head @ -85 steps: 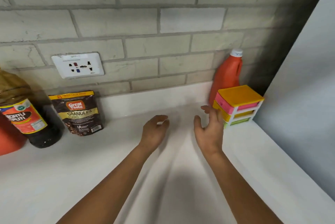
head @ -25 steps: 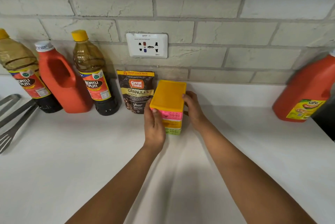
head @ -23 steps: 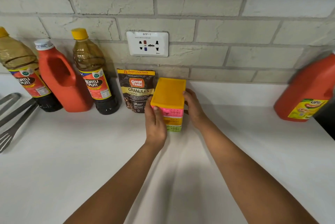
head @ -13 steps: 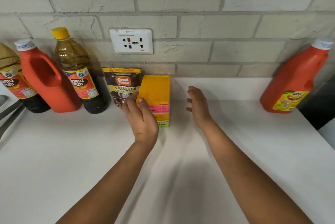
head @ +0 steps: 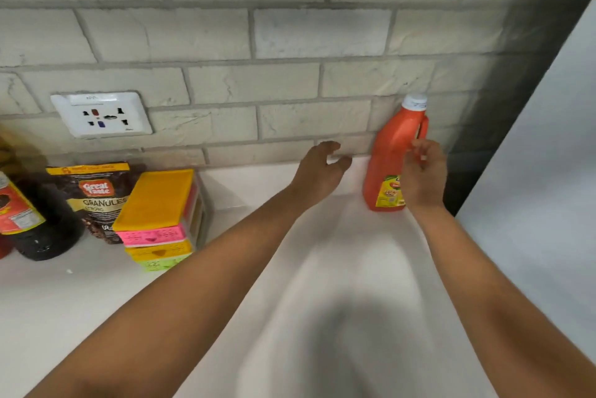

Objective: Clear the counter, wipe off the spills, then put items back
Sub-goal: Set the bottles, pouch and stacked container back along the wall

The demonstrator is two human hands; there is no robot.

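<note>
Now both hands close in on the orange bottle (head: 392,168) for shifting: right hand (head: 422,177) fingers curling at its handle, grip unclear; left hand (head: 319,172) fingers apart, empty.

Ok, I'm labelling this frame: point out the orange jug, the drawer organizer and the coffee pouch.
orange jug (head: 385,159), head view, on its body.
drawer organizer (head: 154,199), head view, on its yellow top.
coffee pouch (head: 93,191), head view, on its front label.
</note>
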